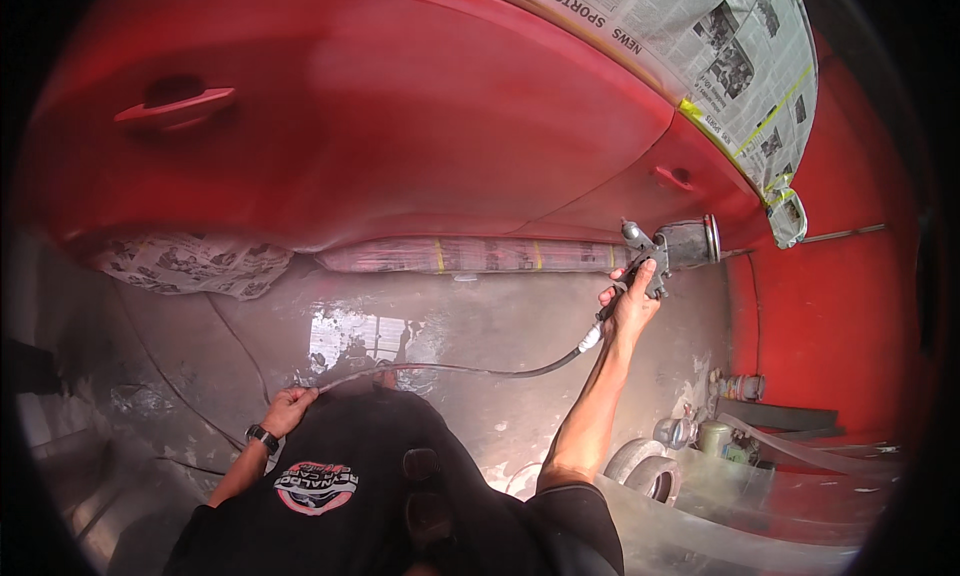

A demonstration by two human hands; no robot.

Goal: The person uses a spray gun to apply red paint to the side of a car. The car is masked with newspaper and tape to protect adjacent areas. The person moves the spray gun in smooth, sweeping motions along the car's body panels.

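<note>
My right hand [630, 301] grips spray gun [652, 251], axis slanted, cup [688, 244] rightward; left hand [287, 410] grasps hose [470, 370]; floor [520, 316] separates hose from sill [490, 256].

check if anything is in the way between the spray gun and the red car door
Nothing visible stands between the spray gun in the right hand and the red car door. The hose runs to the left hand, clear of that gap.
</note>
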